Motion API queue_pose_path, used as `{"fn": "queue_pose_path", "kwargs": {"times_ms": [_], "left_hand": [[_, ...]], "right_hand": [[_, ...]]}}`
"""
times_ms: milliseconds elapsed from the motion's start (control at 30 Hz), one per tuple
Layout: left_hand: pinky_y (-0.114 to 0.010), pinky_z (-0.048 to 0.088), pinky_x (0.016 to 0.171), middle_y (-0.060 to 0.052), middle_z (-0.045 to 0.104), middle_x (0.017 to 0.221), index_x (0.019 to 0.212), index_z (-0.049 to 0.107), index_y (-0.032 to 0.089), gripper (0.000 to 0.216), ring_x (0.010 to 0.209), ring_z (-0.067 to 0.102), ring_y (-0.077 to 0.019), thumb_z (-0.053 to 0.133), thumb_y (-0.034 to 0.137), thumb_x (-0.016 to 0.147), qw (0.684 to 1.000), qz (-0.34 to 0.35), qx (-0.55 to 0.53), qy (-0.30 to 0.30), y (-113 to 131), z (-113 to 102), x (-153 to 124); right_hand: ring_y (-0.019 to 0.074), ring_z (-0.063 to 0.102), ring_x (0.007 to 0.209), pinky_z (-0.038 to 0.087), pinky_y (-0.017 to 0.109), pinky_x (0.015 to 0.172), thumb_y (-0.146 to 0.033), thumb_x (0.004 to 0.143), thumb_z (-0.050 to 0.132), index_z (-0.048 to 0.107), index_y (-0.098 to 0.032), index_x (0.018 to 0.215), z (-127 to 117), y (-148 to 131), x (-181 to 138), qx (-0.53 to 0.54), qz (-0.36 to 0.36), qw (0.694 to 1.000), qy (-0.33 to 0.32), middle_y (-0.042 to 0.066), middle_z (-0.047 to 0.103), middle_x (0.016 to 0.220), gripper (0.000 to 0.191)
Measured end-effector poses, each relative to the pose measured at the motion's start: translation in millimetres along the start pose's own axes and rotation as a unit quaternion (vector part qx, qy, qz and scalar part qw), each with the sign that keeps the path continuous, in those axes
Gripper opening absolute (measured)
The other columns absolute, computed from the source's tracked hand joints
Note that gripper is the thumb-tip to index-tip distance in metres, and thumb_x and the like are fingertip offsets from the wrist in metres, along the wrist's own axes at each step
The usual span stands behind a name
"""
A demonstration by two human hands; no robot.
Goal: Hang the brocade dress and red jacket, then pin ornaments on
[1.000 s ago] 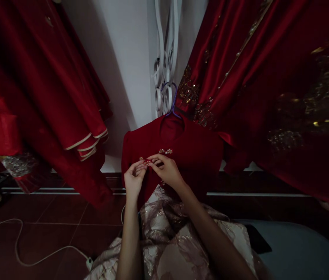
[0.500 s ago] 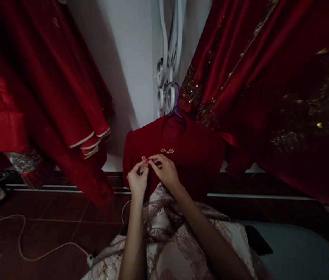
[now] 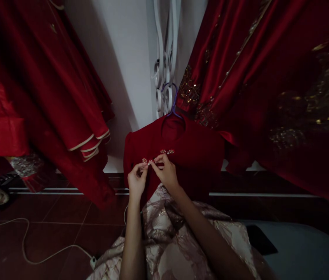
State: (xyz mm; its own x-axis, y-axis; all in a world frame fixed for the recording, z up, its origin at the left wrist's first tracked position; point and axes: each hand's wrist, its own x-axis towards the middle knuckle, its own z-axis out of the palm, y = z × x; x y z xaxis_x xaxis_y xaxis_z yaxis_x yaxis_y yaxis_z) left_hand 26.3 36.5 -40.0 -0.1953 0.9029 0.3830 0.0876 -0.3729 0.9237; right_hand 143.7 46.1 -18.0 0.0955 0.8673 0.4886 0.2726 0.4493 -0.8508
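Note:
A dark red dress [image 3: 196, 151] hangs on a purple hanger [image 3: 173, 105] hooked to a white scrolled metal grille [image 3: 164, 70]. Small pearl-like fasteners [image 3: 167, 151] dot its front, one at the chest and one further left. My left hand [image 3: 137, 181] and my right hand [image 3: 166, 171] meet at the left fastener [image 3: 145, 160]. Both pinch it with fingertips pressed together. A pale patterned fabric [image 3: 170, 237] lies under my forearms.
Red satin garments [image 3: 50, 97] with cream trim hang at the left. A red gown with gold beading [image 3: 269, 85] hangs at the right. A white cable [image 3: 36, 256] trails over the dark tiled floor. A dark phone [image 3: 260, 239] lies on a grey surface [image 3: 304, 256].
Both hands stay pinched at the same fastener; the fingers have shifted only slightly. The view has moved a little.

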Motion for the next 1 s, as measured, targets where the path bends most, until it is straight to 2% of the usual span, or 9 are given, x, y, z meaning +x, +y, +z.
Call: {"fn": "queue_pose_path", "kwargs": {"times_ms": [133,233,333,400,467,600,767,867,1000], "left_hand": [[-0.029,0.046,0.087,-0.007,0.062,0.096,0.102,0.054,0.016,0.024,0.09,0.06,-0.0132,0.053,0.023,0.08,0.998,0.027,0.013,-0.048,-0.4,-8.3,0.3],[-0.031,0.043,0.092,-0.007,0.059,0.102,0.105,0.051,0.018,0.027,0.096,0.058,-0.013,0.048,0.013,0.078,0.995,0.022,0.045,-0.088,-5.5,-20.7,-0.7],[-0.031,0.043,0.092,-0.006,0.058,0.101,0.103,0.051,0.018,0.033,0.095,0.058,-0.0131,0.047,0.007,0.072,0.985,-0.032,0.086,-0.144,-10.7,-33.8,-4.6],[-0.029,0.046,0.085,-0.006,0.056,0.101,0.106,0.048,0.018,0.039,0.087,0.058,-0.012,0.049,0.005,0.069,0.974,-0.078,0.089,-0.192,-10.5,-39.5,-8.2],[-0.028,0.048,0.079,-0.007,0.051,0.105,0.109,0.044,0.017,0.045,0.079,0.057,-0.0099,0.051,0.005,0.066,0.967,-0.103,0.102,-0.207,-7.3,-42.0,-11.5],[-0.027,0.047,0.075,-0.006,0.044,0.106,0.104,0.041,0.018,0.05,0.07,0.053,-0.0077,0.058,0.005,0.058,0.967,-0.092,0.183,-0.154,-1.4,-43.9,-13.9],[-0.025,0.044,0.065,-0.001,0.055,0.078,0.092,0.045,0.018,0.036,0.064,0.055,-0.0125,0.064,0.02,0.062,0.944,-0.105,0.211,-0.232,-9.7,-39.2,-14.9],[-0.026,0.042,0.065,-0.005,0.06,0.073,0.101,0.045,0.015,0.045,0.068,0.059,-0.0185,0.067,0.023,0.062,0.941,-0.103,0.247,-0.208,-15.1,-18.1,-18.6],[-0.03,0.041,0.068,-0.018,0.063,0.089,0.117,0.037,0.009,0.056,0.083,0.063,-0.0272,0.061,0.022,0.069,0.926,-0.091,0.317,-0.183,-22.1,24.1,-26.4]], "right_hand": [[0.0146,0.064,0.083,0.056,0.027,0.07,-0.035,0.076,0.06,0.052,-0.019,0.094,-32.7,-12.9,-2.5,0.063,0.059,0.993,-0.082,0.005,0.065,0.09,0.025],[0.0148,0.065,0.081,0.056,0.029,0.07,-0.039,0.08,0.055,0.059,-0.017,0.094,-71.1,-22.7,-9.6,0.058,0.114,0.973,-0.19,0.007,0.066,0.092,0.027],[0.0145,0.065,0.074,0.056,0.026,0.06,-0.041,0.081,0.053,0.063,-0.017,0.096,-102.0,-23.8,-14.4,0.004,0.163,0.948,-0.275,0.008,0.067,0.093,0.031],[0.0131,0.064,0.066,0.054,0.024,0.052,-0.042,0.082,0.051,0.064,-0.017,0.098,-109.7,-18.5,-15.7,-0.031,0.177,0.934,-0.308,0.007,0.067,0.085,0.033],[0.0113,0.06,0.056,0.05,0.022,0.046,-0.042,0.083,0.049,0.064,-0.017,0.1,-106.8,-10.1,-16.8,-0.06,0.176,0.93,-0.318,0.004,0.066,0.072,0.034],[0.01,0.057,0.054,0.044,0.019,0.044,-0.036,0.076,0.059,0.065,-0.016,0.092,-87.4,6.4,-20.4,-0.11,0.136,0.938,-0.299,0.003,0.064,0.07,0.027],[0.0098,0.057,0.059,0.041,0.02,0.053,-0.032,0.067,0.067,0.063,-0.016,0.089,-70.5,19.6,-26.7,-0.148,0.108,0.931,-0.315,0.0,0.062,0.066,0.027],[0.0094,0.055,0.058,0.038,0.02,0.055,-0.028,0.066,0.066,0.061,-0.017,0.081,-63.0,27.5,-29.3,-0.181,0.09,0.93,-0.306,-0.002,0.06,0.062,0.019],[0.0091,0.052,0.06,0.036,0.019,0.056,-0.018,0.066,0.06,0.055,-0.017,0.071,-57.0,40.3,-28.8,-0.206,0.045,0.947,-0.244,-0.002,0.057,0.064,0.008]]}}
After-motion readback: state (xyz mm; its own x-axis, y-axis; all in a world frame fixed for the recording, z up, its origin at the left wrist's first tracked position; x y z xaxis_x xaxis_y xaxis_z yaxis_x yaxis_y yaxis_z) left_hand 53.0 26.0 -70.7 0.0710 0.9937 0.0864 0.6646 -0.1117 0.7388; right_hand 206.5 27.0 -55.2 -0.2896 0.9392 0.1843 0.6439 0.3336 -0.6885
